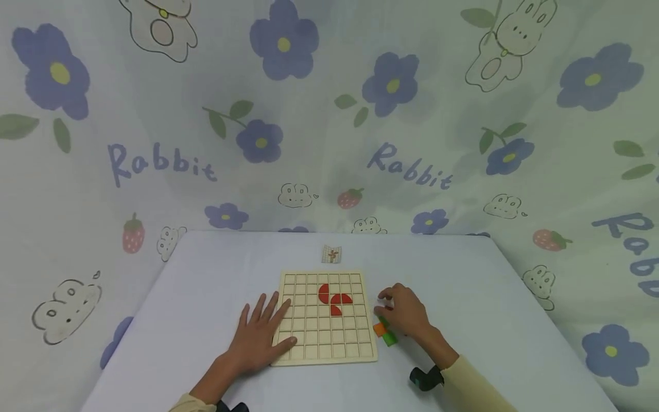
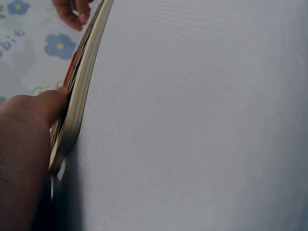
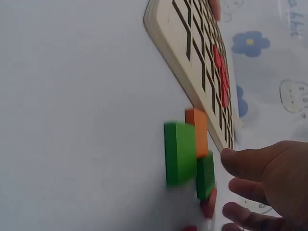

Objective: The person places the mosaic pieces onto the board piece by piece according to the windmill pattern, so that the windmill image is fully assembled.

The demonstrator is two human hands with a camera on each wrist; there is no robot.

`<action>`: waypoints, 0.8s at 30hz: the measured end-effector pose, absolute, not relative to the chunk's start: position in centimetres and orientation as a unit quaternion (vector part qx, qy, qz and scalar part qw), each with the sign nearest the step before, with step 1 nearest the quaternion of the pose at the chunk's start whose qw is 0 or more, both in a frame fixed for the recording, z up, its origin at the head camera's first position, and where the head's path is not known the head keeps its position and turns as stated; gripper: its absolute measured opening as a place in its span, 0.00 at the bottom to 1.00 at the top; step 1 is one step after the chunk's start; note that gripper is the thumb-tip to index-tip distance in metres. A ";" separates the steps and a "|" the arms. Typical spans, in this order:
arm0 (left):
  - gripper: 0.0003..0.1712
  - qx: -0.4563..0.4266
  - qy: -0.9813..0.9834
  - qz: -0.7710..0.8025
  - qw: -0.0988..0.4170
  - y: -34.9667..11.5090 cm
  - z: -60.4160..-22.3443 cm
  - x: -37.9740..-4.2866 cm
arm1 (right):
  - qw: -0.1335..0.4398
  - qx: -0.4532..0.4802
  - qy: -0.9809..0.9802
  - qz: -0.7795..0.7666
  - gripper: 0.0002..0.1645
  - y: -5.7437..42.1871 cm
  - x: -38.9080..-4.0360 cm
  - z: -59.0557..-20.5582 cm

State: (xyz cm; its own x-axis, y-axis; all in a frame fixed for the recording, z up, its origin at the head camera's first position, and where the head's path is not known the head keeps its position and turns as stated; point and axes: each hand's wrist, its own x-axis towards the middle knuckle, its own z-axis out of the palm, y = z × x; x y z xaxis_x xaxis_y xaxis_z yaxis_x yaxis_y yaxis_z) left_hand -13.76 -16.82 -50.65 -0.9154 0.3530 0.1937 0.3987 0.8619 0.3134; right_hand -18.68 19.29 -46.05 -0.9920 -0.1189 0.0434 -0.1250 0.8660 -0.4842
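A pale wooden grid board (image 1: 304, 355) lies on the table with several red pieces (image 1: 324, 294), quarter-round in shape, set in its squares. My left hand (image 1: 255, 339) rests on the board's left edge, fingers spread and straight. In the left wrist view, the thumb (image 2: 55, 101) touches the board's side. Just off the board's right edge, my right hand (image 1: 407, 313) hovers with loosely bent fingers beside a small group of blocks: a green block (image 3: 180, 154), an orange block (image 3: 197, 130), another green one and red ones partly hidden. Nothing shows between the thumb and fingers in the right wrist view.
Behind the board lies a small patterned card (image 1: 332, 254) with a red figure on it. White cloth covers the table (image 1: 231, 257). A curtain (image 1: 319, 126) printed with rabbits and flowers hangs around the back and sides.
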 end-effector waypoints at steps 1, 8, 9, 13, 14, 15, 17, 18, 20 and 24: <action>0.49 -0.194 -0.963 -0.175 0.064 -16.8 -50.7 -13.7 | 0.004 0.063 -0.967 0.248 0.15 19.7 -18.5 -46.1; 0.49 -0.198 -0.963 -0.172 0.060 -16.6 -50.0 -14.1 | -0.018 0.080 -0.954 0.287 0.11 21.1 -18.5 -45.9; 0.49 -0.198 -0.963 -0.173 0.060 -16.5 -49.8 -14.1 | -0.019 0.080 -0.953 0.293 0.11 21.1 -18.5 -45.8; 0.50 -0.197 -0.966 -0.164 0.040 -16.4 -49.4 -13.9 | -0.049 0.064 -0.945 0.317 0.12 21.2 -18.6 -45.6; 0.50 -0.195 -0.967 -0.159 0.036 -16.4 -49.3 -13.8 | -0.053 0.065 -0.944 0.320 0.12 21.2 -18.7 -45.7; 0.50 -0.193 -0.968 -0.157 0.032 -16.4 -49.3 -13.8 | -0.057 0.067 -0.941 0.326 0.12 21.1 -18.8 -45.7; 0.49 -0.193 -0.968 -0.160 0.033 -16.4 -49.1 -13.6 | -0.071 0.062 -0.936 0.339 0.12 21.0 -19.0 -45.6; 0.49 -0.193 -0.967 -0.164 0.036 -16.5 -49.1 -13.6 | -0.076 0.062 -0.933 0.345 0.12 20.9 -19.1 -45.7; 0.49 -0.195 -0.966 -0.167 0.040 -16.5 -49.0 -13.7 | -0.084 0.064 -0.931 0.349 0.13 20.8 -19.4 -45.8; 0.49 -0.207 -0.960 -0.183 0.049 -15.9 -49.3 -14.7 | -0.075 0.059 -0.936 0.340 0.12 21.5 -20.2 -44.8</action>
State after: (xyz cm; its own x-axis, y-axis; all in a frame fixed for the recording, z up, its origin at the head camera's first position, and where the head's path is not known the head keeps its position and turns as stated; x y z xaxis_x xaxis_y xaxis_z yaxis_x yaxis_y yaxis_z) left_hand -14.72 -15.87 -49.34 -0.9095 0.3792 0.1707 0.4154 0.8474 0.3308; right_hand -20.18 21.47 -44.81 -0.9818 -0.1616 -0.1000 -0.0597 0.7616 -0.6453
